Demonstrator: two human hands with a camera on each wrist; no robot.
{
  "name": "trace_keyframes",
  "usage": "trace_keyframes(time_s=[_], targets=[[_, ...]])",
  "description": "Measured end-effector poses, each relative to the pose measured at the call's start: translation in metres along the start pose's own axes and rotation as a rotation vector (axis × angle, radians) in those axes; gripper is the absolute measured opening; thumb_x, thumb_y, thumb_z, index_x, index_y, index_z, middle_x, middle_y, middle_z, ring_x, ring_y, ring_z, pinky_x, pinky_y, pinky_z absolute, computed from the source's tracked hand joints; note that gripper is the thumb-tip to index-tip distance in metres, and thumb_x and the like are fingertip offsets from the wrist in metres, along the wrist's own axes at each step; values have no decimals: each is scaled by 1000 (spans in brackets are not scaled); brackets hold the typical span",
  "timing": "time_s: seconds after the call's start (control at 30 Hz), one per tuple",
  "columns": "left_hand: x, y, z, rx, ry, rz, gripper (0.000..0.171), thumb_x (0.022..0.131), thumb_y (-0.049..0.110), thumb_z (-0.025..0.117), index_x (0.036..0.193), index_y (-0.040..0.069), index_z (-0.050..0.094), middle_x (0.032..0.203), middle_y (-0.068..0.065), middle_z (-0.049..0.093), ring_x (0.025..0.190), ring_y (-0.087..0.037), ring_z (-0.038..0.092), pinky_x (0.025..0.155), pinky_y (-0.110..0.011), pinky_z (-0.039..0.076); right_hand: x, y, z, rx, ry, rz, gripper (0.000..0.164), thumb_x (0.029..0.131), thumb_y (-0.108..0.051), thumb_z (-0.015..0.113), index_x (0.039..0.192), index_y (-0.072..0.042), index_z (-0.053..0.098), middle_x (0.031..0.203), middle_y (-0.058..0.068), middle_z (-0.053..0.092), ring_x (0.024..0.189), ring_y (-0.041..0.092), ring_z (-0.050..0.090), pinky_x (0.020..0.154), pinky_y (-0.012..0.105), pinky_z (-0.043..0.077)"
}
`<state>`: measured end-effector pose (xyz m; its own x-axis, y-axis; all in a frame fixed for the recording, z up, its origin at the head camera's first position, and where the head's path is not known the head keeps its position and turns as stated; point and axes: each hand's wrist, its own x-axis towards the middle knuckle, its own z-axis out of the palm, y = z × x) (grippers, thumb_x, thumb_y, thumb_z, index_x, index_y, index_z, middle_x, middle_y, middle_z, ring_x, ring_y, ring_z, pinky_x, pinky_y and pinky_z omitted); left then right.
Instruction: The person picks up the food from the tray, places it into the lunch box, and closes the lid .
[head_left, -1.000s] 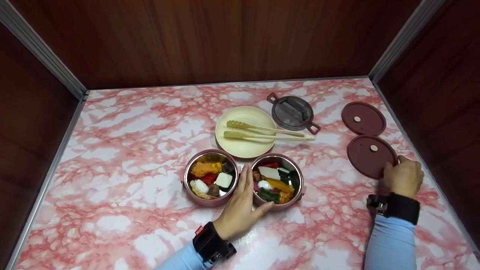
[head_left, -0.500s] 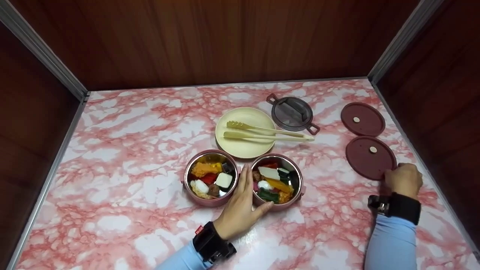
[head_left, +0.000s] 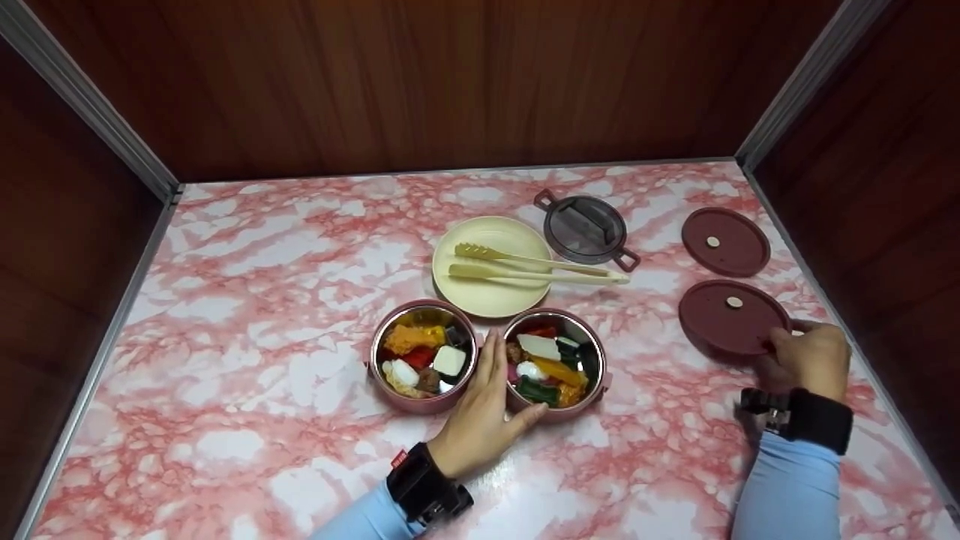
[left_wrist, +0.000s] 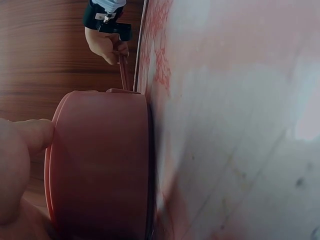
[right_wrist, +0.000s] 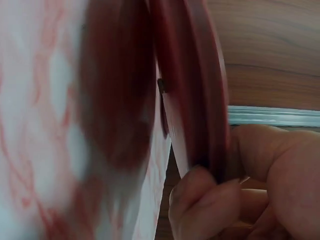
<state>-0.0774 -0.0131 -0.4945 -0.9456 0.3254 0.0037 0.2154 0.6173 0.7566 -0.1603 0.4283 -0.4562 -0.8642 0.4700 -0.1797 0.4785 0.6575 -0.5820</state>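
**Near lid point(head_left: 727, 326) held by its edge, far lid point(head_left: 739, 259) lying flat**

The near lid is pinched between the thumb and curled fingers of the right hand point(head_left: 816, 360), at the right side of the table point(head_left: 255, 375). A shadow is cast beneath it, and it is judged to be at least partly lifted; whether its whole edge is clear cannot be told. Food is contained in the left bowl point(head_left: 424, 405) and the right bowl point(head_left: 574, 411), and neither is covered. The filling is therefore judged done, the lifting of one lid only just begun, and the far lid not yet taken up. The left hand point(head_left: 480, 431) is laid with straight fingers between the bowls, its thumb rested on the right bowl's rim. The tongs point(head_left: 525, 276) are left across the plate point(head_left: 487, 301), untouched.
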Motion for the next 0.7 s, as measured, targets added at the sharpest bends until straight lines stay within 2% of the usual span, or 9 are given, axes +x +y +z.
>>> trace_keyframes(time_s=[0.13,0.23,0.37,0.47,0.63,0.7], targets=[[1,-1,0,2,-2,1,111,88,62,60,157,14,-13,164,-7,-18,148,-31,9,113,-46,28,-1,-4,0,-16,37,-64,52,93,-23,50,133,9,57,114,29,63,96,34,54,69,26,43],[1,-1,1,-1,-1,4,111,89,60,61,158,13,-12,164,-7,-18,148,-30,7,114,-45,26,-2,-10,0,-6,89,-122,48,91,-19,51,128,9,61,92,20,69,75,17,60,61,20,42],[1,-2,0,-3,2,13,111,90,59,62,157,12,-13,164,-8,-17,148,-29,6,115,-44,23,-7,-21,-1,40,138,-158,46,89,-16,54,128,7,62,87,15,70,53,-6,51,51,14,43],[1,-2,0,-3,1,15,111,89,62,60,157,12,-13,164,-8,-17,148,-29,7,115,-43,24,-13,-32,-2,92,151,-177,46,89,-15,54,129,5,63,89,13,69,51,-6,54,49,14,46],[1,-2,0,-14,-3,8,111,88,63,60,158,14,-13,164,-6,-18,148,-31,9,114,-45,27,-26,-50,-2,165,163,-249,42,88,-12,54,126,2,67,68,-9,62,48,-1,58,46,15,46],[1,-1,0,-16,-3,7,111,88,62,60,158,14,-13,164,-6,-17,147,-31,10,113,-45,28,-32,-57,-1,183,170,-282,41,88,-10,54,125,0,68,67,-12,61,47,1,57,45,16,46]])
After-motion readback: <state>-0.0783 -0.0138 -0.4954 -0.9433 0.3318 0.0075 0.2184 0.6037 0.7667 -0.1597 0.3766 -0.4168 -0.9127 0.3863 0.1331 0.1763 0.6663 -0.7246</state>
